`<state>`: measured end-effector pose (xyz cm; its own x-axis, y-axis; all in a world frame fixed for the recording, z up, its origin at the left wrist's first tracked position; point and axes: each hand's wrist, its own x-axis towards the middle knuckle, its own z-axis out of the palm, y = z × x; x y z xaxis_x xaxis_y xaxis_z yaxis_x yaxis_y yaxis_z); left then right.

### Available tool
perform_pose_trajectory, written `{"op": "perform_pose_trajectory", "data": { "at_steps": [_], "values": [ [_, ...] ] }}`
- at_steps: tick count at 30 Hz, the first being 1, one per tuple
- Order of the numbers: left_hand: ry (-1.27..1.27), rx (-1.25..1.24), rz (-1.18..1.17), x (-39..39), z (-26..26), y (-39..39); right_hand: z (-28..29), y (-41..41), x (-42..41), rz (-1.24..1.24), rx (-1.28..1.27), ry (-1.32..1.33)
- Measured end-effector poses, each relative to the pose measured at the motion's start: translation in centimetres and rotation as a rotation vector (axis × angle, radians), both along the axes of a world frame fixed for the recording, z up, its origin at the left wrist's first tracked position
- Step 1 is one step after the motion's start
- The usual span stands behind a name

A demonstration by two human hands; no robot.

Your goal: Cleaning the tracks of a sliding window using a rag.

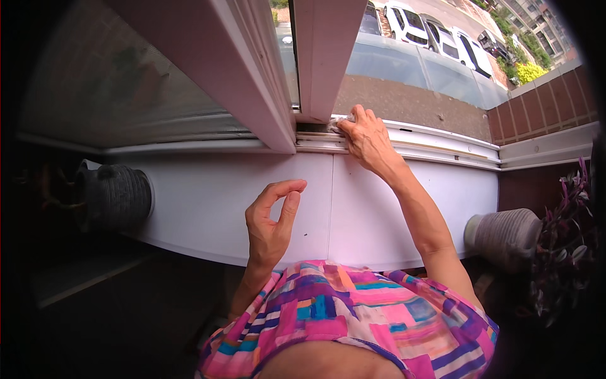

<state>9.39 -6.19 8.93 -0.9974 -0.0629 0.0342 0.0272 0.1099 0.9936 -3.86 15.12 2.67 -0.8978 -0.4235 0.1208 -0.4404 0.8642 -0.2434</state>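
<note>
My right hand (370, 137) is closed on a crumpled whitish wad (337, 124), perhaps tissue or cloth, and presses it into the white window track (426, 150) beside the foot of the sash frame (324, 61). Part of the wad is hidden under the fingers. Lower and to the left, my left hand (272, 222) hovers over the white windowsill (374, 213), its thumb and forefinger curved close to each other with nothing between them. A small dark speck (306, 234) lies on the sill near it.
A dark ridged pot (116, 196) stands at the sill's left end. At the right end is a grey ridged pot (504, 234) with a purple-leaved plant (563, 237). A thick window frame post (227, 71) slants across the upper left. Outside are a ledge, a brick wall (544, 106) and parked cars.
</note>
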Motion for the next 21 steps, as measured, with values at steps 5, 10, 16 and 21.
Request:
{"op": "perform_pose_trajectory", "data": {
  "at_steps": [5,10,16,21],
  "values": [
    [0.044,-0.208,0.154,0.4,-1.6,-0.7,-0.6,-0.2,0.4,-0.064,-0.009,-0.012],
    [0.363,-0.328,0.044,-1.6,0.9,2.7,-0.6,-0.9,0.0,0.091,-0.082,0.071],
    [0.47,-0.57,0.322,-0.5,-2.9,0.6,3.3,1.9,-1.9,-0.024,-0.744,0.037],
    [0.308,-1.086,0.759,2.7,-7.2,-6.9,3.4,0.0,-6.1,-0.061,-1.209,-0.04]
  ]
}}
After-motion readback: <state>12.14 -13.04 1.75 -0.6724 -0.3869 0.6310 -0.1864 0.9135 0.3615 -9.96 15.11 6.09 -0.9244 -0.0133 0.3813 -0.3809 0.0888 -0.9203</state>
